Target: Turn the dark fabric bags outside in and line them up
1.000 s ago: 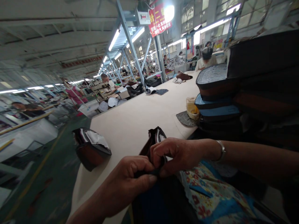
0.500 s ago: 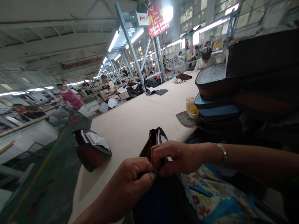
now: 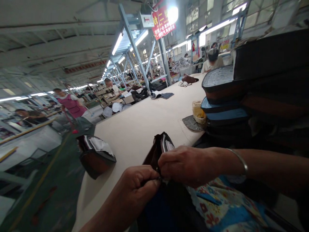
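Note:
A dark brown and black leather-like piece (image 3: 151, 155) with a white lining stands at the table's near edge, partly behind my hands. My left hand (image 3: 138, 185) is closed, its thumb and forefinger pinching the dark edge of this piece. Right beside those fingertips, my right hand (image 3: 180, 166) is closed too, fingers bent down at the same edge. What its fingertips hold is hidden. A tiny shiny spot shows between the hands, too small to name. Further left, a similar brown and black piece (image 3: 96, 159) with white lining stands at the table's left edge.
The pale table (image 3: 145, 119) stretches away from me. At right rises a stack of dark pieces (image 3: 224, 93), beside a yellowish container (image 3: 199, 112) on a grey scrap (image 3: 190, 123). A person in a pink apron (image 3: 73, 106) is on the green floor at left.
My right hand has turned over, its thumb now hidden and its bracelet shifted rightward. My left hand keeps its pinch. The person in pink stands more upright.

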`<state>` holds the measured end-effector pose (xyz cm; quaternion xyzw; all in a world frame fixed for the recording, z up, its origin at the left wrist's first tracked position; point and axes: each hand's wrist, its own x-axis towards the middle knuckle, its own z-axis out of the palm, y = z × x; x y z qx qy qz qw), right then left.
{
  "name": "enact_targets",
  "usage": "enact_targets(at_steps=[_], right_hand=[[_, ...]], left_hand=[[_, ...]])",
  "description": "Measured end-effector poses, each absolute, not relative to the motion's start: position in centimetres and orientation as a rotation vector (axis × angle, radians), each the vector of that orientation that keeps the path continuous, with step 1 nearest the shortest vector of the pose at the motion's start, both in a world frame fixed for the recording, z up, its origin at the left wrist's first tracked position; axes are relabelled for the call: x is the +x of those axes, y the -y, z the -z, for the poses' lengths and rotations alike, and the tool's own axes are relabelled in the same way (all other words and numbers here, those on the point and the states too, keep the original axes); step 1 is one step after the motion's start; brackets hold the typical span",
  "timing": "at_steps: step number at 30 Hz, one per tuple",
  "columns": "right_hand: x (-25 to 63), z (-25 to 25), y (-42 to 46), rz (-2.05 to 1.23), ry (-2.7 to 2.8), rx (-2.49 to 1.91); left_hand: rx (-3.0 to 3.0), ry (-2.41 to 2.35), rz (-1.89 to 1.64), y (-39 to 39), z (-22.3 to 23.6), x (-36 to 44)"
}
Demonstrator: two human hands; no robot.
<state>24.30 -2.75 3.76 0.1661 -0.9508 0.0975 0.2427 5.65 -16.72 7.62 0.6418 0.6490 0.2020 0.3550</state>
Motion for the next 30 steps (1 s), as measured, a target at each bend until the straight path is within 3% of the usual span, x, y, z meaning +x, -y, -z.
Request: enact_targets(at_steps=[4, 9, 17, 20, 30], right_hand=[[24.7, -4.3, 4.4, -0.024, 2.686, 0.32], [24.2, -3.6, 5.8, -0.039, 2.755, 0.201], [23.8, -4.5, 3.6, -1.058, 2.628, 0.134], [23.7, -4.0, 3.5, -1.304, 2.578, 0.036], [23.1, -1.1, 4.1, -1.228, 2.504, -0.101]], left_hand=[[1.605, -1.721, -0.56, 16.9, -7.7, 6.0], [1.547, -1.705, -0.595, 17.0, -8.0, 6.6], [1.688, -1.638, -0.702, 17.0, -7.4, 6.8], [1.773, -1.627, -0.78, 17.0, -6.9, 6.8], [1.988, -1.62, -0.936, 17.2, -5.5, 6.7]])
